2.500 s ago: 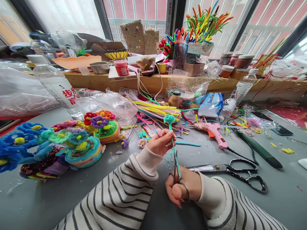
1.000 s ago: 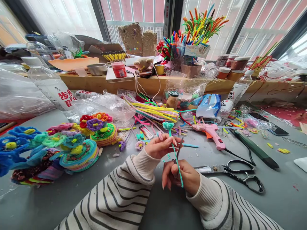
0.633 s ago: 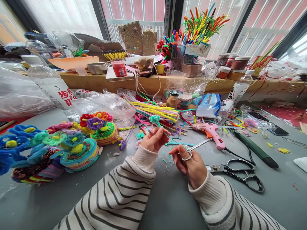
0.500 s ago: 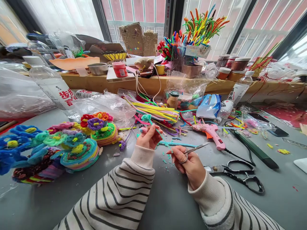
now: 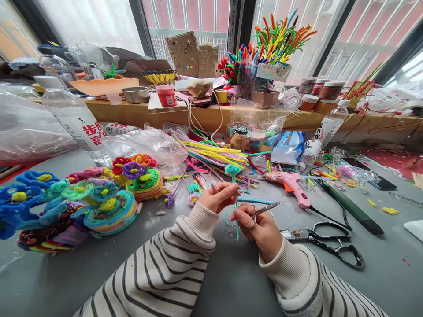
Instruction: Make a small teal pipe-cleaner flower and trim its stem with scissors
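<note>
My left hand [image 5: 218,197] pinches a teal pipe-cleaner flower [image 5: 233,170] by its stem, holding it nearly upright above the grey table [image 5: 99,264]. The thin teal stem [image 5: 237,224] hangs down between both hands. My right hand [image 5: 261,229] is closed round small silver scissors [image 5: 269,208], blades pointing right and away from the stem, while its fingertips touch the stem. Teal fluff bits lie on the table under the hands.
Large black-handled scissors [image 5: 330,240] lie right of my hands. A pink glue gun [image 5: 291,182] and a heap of pipe cleaners [image 5: 214,152] sit behind. Finished pipe-cleaner flowers [image 5: 82,198] crowd the left. Bottles [image 5: 76,119], jars and plastic bags line the wooden ledge.
The flower tipped left and came back upright. My right hand turned the small scissors from along the stem to pointing right, and the stem now looks shorter.
</note>
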`<act>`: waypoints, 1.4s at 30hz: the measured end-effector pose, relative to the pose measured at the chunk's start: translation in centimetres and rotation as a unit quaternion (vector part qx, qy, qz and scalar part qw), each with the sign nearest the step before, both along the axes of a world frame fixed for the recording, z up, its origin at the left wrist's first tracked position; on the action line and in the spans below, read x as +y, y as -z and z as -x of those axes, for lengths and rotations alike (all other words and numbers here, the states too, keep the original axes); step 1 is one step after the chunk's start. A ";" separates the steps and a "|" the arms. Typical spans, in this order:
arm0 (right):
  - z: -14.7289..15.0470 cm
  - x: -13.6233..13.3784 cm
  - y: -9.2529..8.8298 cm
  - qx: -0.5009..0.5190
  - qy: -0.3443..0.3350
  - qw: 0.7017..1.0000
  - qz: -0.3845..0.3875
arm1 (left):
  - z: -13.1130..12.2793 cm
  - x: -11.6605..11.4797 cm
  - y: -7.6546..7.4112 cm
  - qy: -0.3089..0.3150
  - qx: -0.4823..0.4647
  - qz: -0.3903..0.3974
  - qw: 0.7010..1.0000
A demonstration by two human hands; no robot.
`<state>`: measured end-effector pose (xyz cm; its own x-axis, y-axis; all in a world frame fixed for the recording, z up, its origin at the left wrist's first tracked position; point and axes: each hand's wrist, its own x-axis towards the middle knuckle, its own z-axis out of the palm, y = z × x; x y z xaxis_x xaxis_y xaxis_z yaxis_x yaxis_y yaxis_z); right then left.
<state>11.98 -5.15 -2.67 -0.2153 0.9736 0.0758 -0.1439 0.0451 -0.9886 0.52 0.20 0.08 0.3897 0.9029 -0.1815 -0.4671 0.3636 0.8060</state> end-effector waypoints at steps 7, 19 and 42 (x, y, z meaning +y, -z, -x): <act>0.1 -0.2 -0.7 0.012 -0.037 0.999 0.024 | 0.4 0.3 -0.4 -0.084 -0.069 0.041 0.993; 0.5 -0.6 0.1 0.001 -0.149 0.989 -0.009 | 0.3 -0.2 -0.8 0.007 -0.062 0.064 0.996; 0.3 -0.9 0.5 -0.187 -0.312 0.922 -0.129 | -0.1 -0.1 -0.7 0.069 -0.008 0.074 0.995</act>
